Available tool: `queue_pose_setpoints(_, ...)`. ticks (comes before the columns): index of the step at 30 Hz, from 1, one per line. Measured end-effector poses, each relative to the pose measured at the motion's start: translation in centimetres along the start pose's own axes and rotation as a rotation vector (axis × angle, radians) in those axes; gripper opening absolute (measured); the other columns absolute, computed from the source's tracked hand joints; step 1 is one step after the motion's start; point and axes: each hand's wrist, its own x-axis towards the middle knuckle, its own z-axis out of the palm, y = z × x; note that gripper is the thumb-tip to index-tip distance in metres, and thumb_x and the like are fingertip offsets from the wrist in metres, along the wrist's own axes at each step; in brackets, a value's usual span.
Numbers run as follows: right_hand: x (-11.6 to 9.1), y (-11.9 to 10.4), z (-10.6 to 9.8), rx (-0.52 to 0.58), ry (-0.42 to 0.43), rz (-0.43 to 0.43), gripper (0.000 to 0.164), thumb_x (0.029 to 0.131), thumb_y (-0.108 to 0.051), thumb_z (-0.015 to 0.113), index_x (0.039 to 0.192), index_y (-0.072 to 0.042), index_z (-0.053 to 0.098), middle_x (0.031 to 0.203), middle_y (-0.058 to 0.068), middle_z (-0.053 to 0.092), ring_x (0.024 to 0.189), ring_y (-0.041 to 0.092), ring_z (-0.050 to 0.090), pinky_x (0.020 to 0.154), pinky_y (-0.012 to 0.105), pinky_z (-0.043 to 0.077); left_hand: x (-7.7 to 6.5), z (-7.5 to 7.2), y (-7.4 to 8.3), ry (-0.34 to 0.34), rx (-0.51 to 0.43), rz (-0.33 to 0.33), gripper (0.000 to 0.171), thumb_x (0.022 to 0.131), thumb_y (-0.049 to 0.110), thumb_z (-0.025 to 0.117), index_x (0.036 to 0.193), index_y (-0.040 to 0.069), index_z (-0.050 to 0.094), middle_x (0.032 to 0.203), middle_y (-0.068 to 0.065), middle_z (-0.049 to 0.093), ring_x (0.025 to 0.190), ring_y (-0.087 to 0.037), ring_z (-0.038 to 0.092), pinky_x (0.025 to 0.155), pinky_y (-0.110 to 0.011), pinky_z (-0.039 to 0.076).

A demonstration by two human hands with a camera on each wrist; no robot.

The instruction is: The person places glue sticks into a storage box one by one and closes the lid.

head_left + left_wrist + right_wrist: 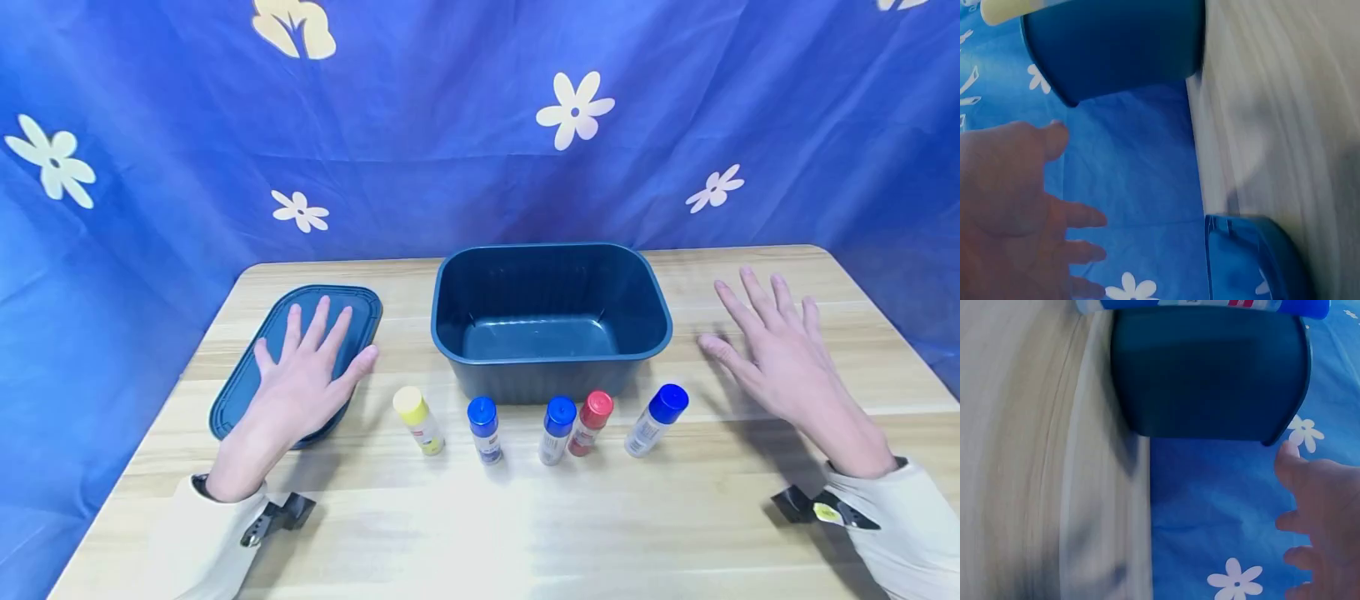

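On a wooden table (390, 533) stands a dark blue bin (517, 382), probably light, stiff plastic, best held by its rim. To its left lies a lid (362, 315), best lifted by its edge; the left hand (303, 375) spreads above, empty. The right hand (787, 367), also empty, spreads right of the bin. Five capped tubes (557, 430) stand in front, likely light, best gripped round the middle.

The tub (525, 379) can be entered from above; its near side is fronted by five sticks (557, 430), spaced narrowest beside the red one (592, 421); passage is left between tub and lid (365, 323).
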Motion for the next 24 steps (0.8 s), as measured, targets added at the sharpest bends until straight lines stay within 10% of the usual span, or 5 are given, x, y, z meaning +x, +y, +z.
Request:
queue_pose_setpoints(6, -0.5, -1.0, -0.9, 0.07, 0.099, -0.097, 0.06, 0.096, -0.034, 0.06, 0.147, -0.01, 0.039, 0.153, 0.02, 0.03, 0.14, 0.043, 0.025, 0.115, 0.062, 0.012, 0.9, -1.1, 1.5, 0.057, -0.222, 0.068, 0.071, 0.101, 0.052, 0.037, 0.147, -0.002, 0.033, 0.153, -0.024, 0.026, 0.139, -0.045, 0.026, 0.106, -0.065, 0.028)
queue_pose_setpoints(11, -1.0, -2.7, -1.8, 0.143, 0.11, -0.208, 0.047, 0.092, -0.019, 0.067, 0.137, -0.012, 0.053, 0.135, 0.013, 0.056, 0.121, 0.036, 0.054, 0.105, 0.041, 0.042, 2.2, -2.5, 2.7, -0.029, -0.745, 0.033, 0.052, 0.099, 0.04, 0.053, 0.13, -0.003, 0.054, 0.121, -0.019, 0.063, 0.104, -0.029, 0.066, 0.085, -0.039, 0.056)
queue_pose_setpoints(18, -1.6, -3.9, -3.0, 0.387, 0.028, -0.229, 0.034, 0.096, -0.008, 0.06, 0.126, -0.021, 0.063, 0.115, -0.007, 0.068, 0.109, 0.001, 0.06, 0.093, 0.003, 0.037, 4.3, -2.1, 2.4, -0.295, -1.549, 0.032, 0.02, 0.1, 0.009, 0.054, 0.108, -0.006, 0.064, 0.102, -0.014, 0.07, 0.095, -0.023, 0.069, 0.087, -0.037, 0.055)
queue_pose_setpoints(24, -1.7, -4.5, -3.6, 0.57, -0.115, -0.326, 0.041, 0.091, 0.002, 0.061, 0.126, -0.02, 0.063, 0.117, -0.007, 0.068, 0.109, 0.004, 0.061, 0.09, 0.012, 0.045, 5.0, -1.1, 1.9, -0.421, -1.754, 0.006, 0.025, 0.101, 0.0, 0.045, 0.1, -0.003, 0.069, 0.097, -0.016, 0.071, 0.094, -0.023, 0.07, 0.089, -0.034, 0.054)
